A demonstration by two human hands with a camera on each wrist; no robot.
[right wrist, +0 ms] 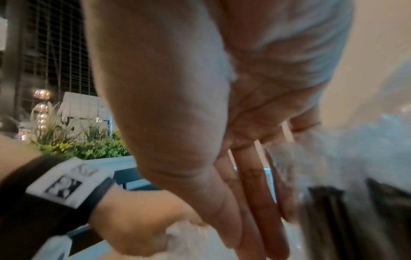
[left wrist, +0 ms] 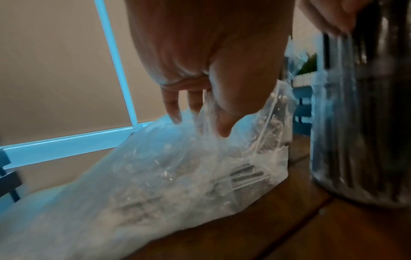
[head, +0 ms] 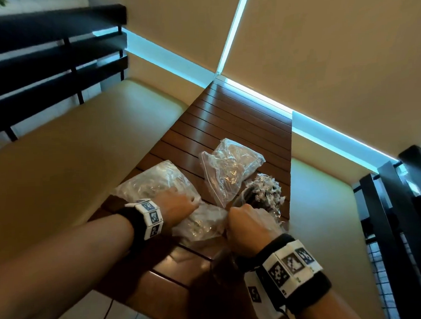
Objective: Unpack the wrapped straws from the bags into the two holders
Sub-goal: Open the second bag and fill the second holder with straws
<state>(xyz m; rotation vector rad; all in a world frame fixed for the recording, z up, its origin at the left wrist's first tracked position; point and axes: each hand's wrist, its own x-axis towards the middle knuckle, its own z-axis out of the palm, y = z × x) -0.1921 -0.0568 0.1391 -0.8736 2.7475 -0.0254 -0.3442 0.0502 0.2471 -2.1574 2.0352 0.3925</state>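
Two clear bags on the slatted tabletop (head: 226,114): near bag (head: 157,186) under the left hand (head: 175,205), far bag (head: 231,165) lying just beyond, untouched. Wrapped straws (left wrist: 242,174) show dark through the near bag's film, still inside.

Left hand: fingers (left wrist: 172,105) and thumb pinch a fold of the near bag's plastic, per the left wrist view. Right hand (head: 249,228): fingers run straight and loose down beside a holder (head: 260,195), holding nothing I can make out; view is blurred, so contact with the holder is unclear. That holder already stands packed with dark straws, crinkled wrapper ends at the top. Second holder: something glassy at the near table edge, can't confirm.

Step in hand, as I read it: opening the near bag to pull a bundle.

Doing it well:
- keep the left pinch at the mouth edge so the film stays taut and the opening doesn't collapse
- right hand goes in flat, gathers straws parallel, lifts them as one bundle
- don't drag the bag into the holder just beside it; full and tall, likely to tip
- drop ends-first, upright, into the holder with room
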